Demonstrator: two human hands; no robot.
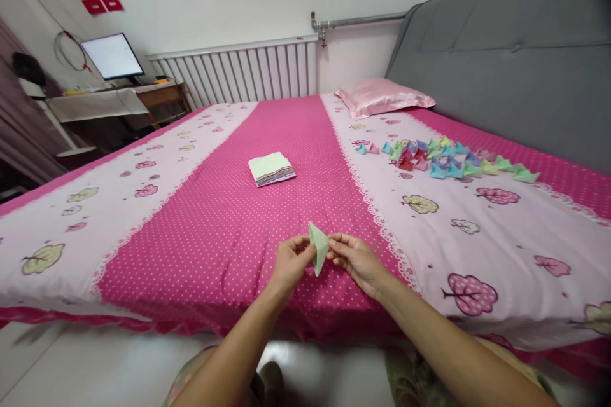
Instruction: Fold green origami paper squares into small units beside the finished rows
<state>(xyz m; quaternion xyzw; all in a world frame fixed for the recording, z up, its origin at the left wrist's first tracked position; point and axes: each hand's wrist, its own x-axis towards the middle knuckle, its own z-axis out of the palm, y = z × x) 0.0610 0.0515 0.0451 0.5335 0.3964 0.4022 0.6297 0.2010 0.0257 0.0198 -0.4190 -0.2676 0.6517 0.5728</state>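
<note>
Over on the far left we see a monitor [112, 56] glowing white on a desk [90, 102], and a white radiator [238, 73] along the wall behind the bed [214, 229]. Moving in across the pink dotted spread, we find a stack of paper squares [271, 168] lying flat in the middle of the bed, a pale green sheet on top.

Now to the near edge, where the action is. Our left hand [290, 262] has its grip pressed together on the left edge of a folded green paper [319, 248], thumb and fingers pinching it. The paper stands upright between the two hands, pointed at top and bottom, held just above the spread near the front edge of the bed. Our right hand [356, 257] pinches the same paper from the other side, fingertips closed on its right edge.

Further right, we spot a cluster of folded paper shapes [449, 159] in blue, green, pink and red, spread in a band across the white strip of the bedding. Behind them lies a pink pillow [384, 96] against the grey headboard [506, 57].
</note>
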